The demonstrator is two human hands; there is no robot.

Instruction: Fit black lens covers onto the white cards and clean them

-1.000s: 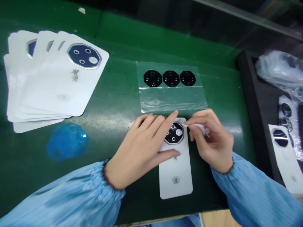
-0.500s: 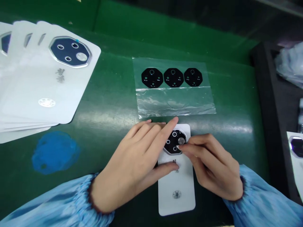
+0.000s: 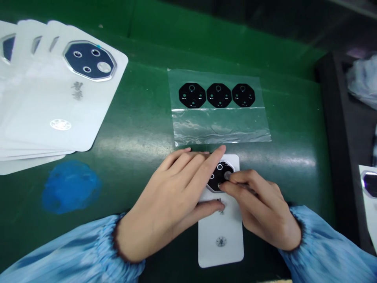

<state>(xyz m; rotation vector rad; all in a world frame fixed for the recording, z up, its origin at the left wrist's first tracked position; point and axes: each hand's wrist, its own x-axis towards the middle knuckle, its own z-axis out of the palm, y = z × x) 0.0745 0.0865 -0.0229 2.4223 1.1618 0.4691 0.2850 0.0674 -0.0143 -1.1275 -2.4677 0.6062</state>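
A white phone back panel (image 3: 220,228) lies upright in front of me, a black octagonal camera plate (image 3: 217,181) with ringed holes near its top. My left hand (image 3: 173,196) rests flat across the panel's upper left, fingers stretched and thumb on the dark lettering. It covers part of the camera plate. At the plate's right side, by a round grey disc (image 3: 227,175), my right hand (image 3: 259,208) presses its bent fingertips down close together. Whatever may be between those fingertips is hidden.
Beyond the hands lies a clear film sheet (image 3: 220,125) bearing three black octagonal pieces. Fanned white panels (image 3: 59,94) fill the left side, near a blue patch (image 3: 72,186) on the green table. A dark rack edge (image 3: 335,137) and another white panel (image 3: 369,212) stand at right.
My right hand's fingertips have shifted slightly on the camera plate, the index finger now over the round disc's edge. My left hand stays in place. The whole view has shifted slightly.
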